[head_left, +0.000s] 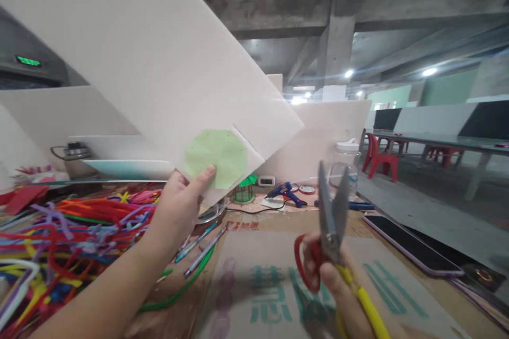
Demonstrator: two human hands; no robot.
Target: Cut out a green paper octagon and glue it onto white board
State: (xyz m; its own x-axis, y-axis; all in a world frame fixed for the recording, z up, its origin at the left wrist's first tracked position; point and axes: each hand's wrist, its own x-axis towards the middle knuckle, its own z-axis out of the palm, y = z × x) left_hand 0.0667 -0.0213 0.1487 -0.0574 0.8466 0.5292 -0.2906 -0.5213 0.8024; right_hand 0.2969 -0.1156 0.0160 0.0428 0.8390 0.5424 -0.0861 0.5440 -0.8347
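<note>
My left hand (181,204) pinches a light green paper octagon (217,156) together with a large white sheet (159,63), the thumb pressing on the green piece. A cut slit runs into the white sheet beside the octagon's right edge. Lower right, my right hand (334,275) grips scissors (332,222) with red and yellow handles; their blades point up and stand apart. The blades are away from the sheet. Beneath both hands lies a printed cardboard sheet (246,259).
Colourful pipe cleaners (95,228) heap at the left. Pens (202,249) lie near the middle. Behind are a blue glue gun (286,194), a small green basket-like piece (243,190) and a lidded clear jar (345,164). A phone (411,243) rests at the right edge.
</note>
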